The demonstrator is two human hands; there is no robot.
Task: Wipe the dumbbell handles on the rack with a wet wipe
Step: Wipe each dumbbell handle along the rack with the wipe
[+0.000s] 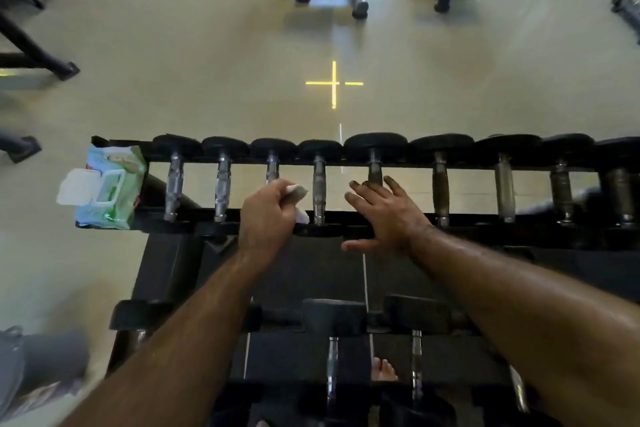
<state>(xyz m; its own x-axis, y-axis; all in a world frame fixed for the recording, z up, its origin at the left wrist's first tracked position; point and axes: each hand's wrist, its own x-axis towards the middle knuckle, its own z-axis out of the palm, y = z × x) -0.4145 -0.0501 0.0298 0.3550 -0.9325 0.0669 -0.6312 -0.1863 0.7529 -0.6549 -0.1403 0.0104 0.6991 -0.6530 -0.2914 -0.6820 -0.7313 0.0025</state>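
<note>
Top tier of rack (pixel 346 166): nine dumbbells in a row. Left hand (pixel 266 215) grips a wet wipe (pixel 297 191) over the third dumbbell handle (pixel 272 168) from the rack's left end. Right hand (pixel 384 215) has its fingers spread, over the fifth handle (pixel 375 166). One wipe pack (pixel 107 187), lid up, on the rack's left end. Lower tier: at least three dumbbells.

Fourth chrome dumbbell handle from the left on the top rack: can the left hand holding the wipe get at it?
Probably yes: the left hand with the white wet wipe sits beside that chrome handle, nothing between.
</note>
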